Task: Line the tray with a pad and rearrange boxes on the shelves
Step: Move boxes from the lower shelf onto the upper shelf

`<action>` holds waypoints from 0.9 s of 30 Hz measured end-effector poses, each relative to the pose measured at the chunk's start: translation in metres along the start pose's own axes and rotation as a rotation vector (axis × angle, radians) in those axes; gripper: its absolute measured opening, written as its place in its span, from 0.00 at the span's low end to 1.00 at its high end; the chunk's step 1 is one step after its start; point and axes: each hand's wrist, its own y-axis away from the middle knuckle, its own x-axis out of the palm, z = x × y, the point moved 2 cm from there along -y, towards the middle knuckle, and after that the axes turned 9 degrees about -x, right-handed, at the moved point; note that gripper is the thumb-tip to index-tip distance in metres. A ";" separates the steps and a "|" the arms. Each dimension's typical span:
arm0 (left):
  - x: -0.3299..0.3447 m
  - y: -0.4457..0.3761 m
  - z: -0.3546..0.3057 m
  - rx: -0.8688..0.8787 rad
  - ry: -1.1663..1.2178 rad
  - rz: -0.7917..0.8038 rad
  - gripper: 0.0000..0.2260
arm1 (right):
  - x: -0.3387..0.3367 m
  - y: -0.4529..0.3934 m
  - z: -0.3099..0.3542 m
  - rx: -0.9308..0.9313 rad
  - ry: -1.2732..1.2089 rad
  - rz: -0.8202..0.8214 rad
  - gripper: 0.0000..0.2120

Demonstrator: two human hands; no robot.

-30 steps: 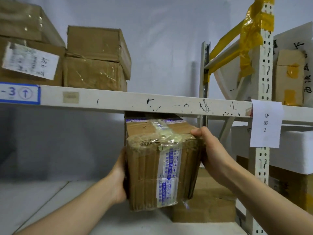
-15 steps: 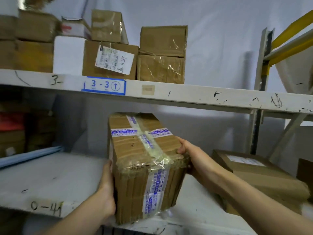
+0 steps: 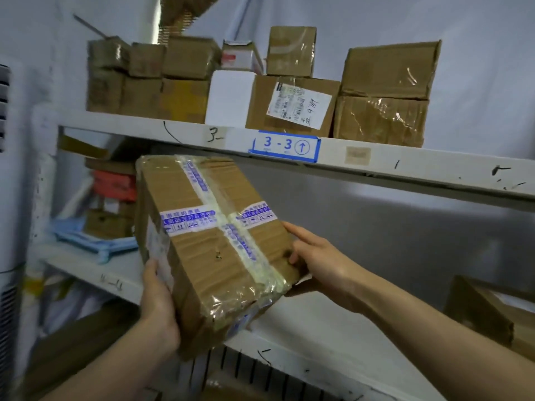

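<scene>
A brown cardboard box (image 3: 208,250), crossed with clear and blue-printed tape, is held tilted in the air in front of the middle shelf (image 3: 333,322). My left hand (image 3: 157,311) grips its near left side, thumb on the side face. My right hand (image 3: 321,261) holds its right edge with the fingers curled onto the top. The box's far corner reaches up to the front beam of the upper shelf (image 3: 405,166).
Several cardboard boxes and a white foam block (image 3: 228,96) crowd the upper shelf above a blue "3-3" label (image 3: 285,146). A light blue tray (image 3: 95,241) with boxes stacked behind it lies at the middle shelf's left end. Another box (image 3: 492,311) sits at its right.
The box has been carried left along the middle shelf and tipped so its top faces me. My view swung left with it; the yellow-taped upright and the "2" paper left the view.
</scene>
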 end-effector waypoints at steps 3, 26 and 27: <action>-0.005 0.005 -0.027 0.090 0.074 -0.006 0.39 | 0.013 -0.010 0.013 -0.075 -0.015 0.004 0.30; 0.190 0.112 -0.152 0.643 0.043 0.288 0.45 | -0.088 -0.003 0.133 -0.679 -0.072 -0.723 0.19; 0.206 0.113 -0.154 0.637 0.022 0.327 0.47 | -0.097 0.001 0.137 -0.695 -0.063 -0.768 0.18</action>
